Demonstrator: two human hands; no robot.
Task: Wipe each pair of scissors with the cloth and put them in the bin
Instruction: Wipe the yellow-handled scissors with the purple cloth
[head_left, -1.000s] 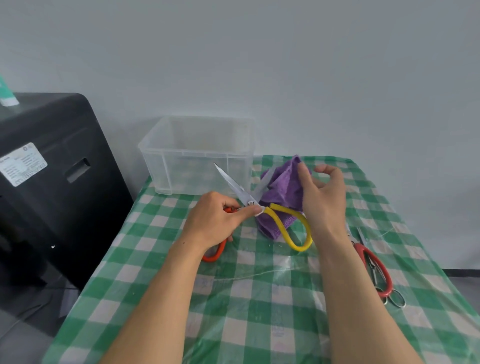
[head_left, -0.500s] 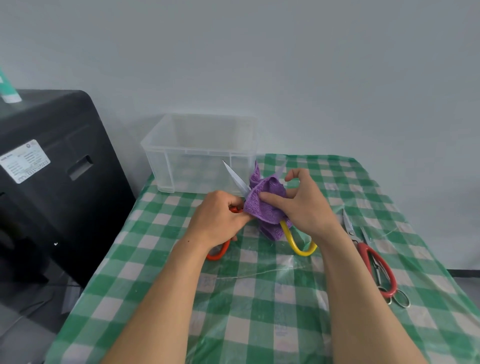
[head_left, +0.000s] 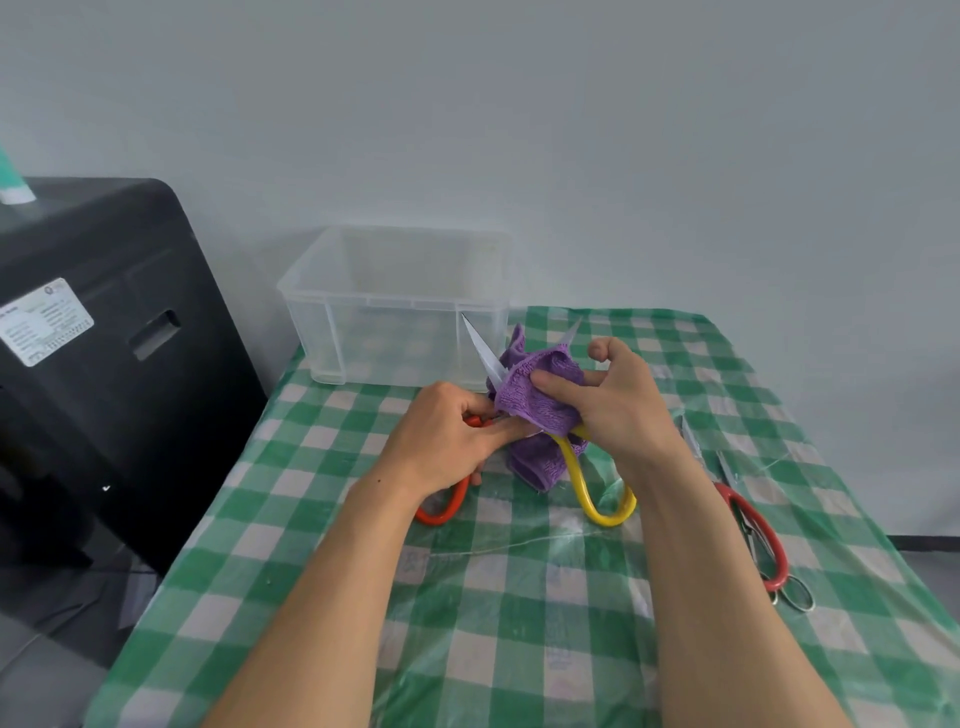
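Open scissors (head_left: 485, 354), one orange loop and one yellow, are held up just in front of the bin (head_left: 395, 306), blades pointing up and away toward its near right corner.

Left hand (head_left: 447, 436) is closed round the orange-handle side close to the pivot. Probably a bracing grip: it steadies the tool and keeps the blades spread so each can be wiped on its own.

Right hand (head_left: 618, 410) pinches the purple cloth (head_left: 540, 405), thumb pressed on the front and fingers curled behind. The cloth is bunched over the right-side blade, whose tip just pokes out on top. The left-side blade stands bare beside it. A tail of cloth hangs down between the two loops.

Padding between skin and edge looks deliberate, so the wipe seems to be mid-stroke on one blade.

The bin, clear plastic, sits at the far left of the tabletop (head_left: 519, 623). It looks empty, though its walls are cloudy. The tips overlap its front wall in this view; whether they touch it I cannot tell.

Red-handled scissors (head_left: 753, 525) and a small metal pair (head_left: 795, 597) lie flat well to the right of the bin and nearer the person, untouched and presumably waiting their turn.
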